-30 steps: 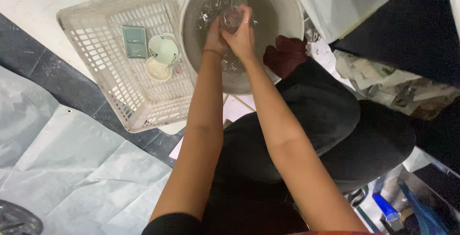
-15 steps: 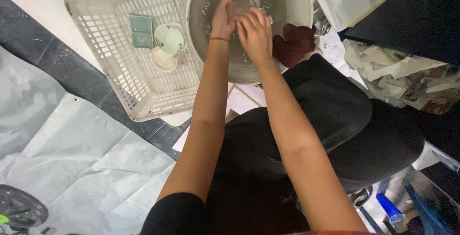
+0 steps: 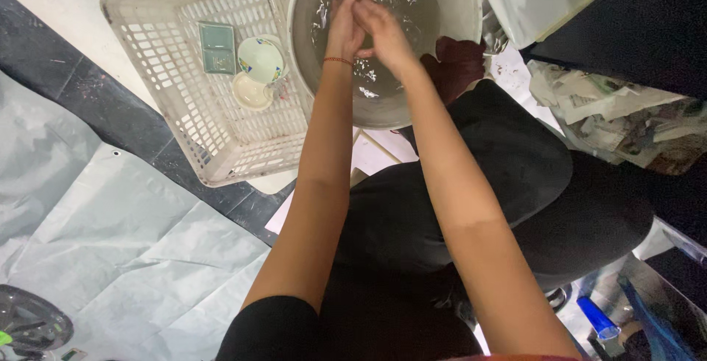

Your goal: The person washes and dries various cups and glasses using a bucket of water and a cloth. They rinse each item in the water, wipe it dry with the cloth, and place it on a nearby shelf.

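Taking the round basin (image 3: 471, 7) of water as the landmark: left of it, touching its rim, sits a white slatted basket (image 3: 155, 51) holding a green square dish (image 3: 218, 46), a small bowl (image 3: 261, 59) and a pale saucer (image 3: 251, 91) (these look already washed). Over the water, the left hand (image 3: 345, 26) and right hand (image 3: 383, 31) press together, fingers curled; whether they grip anything I cannot tell. Right of the basin lie crumpled papers (image 3: 626, 118). Washing seems underway, not finished.
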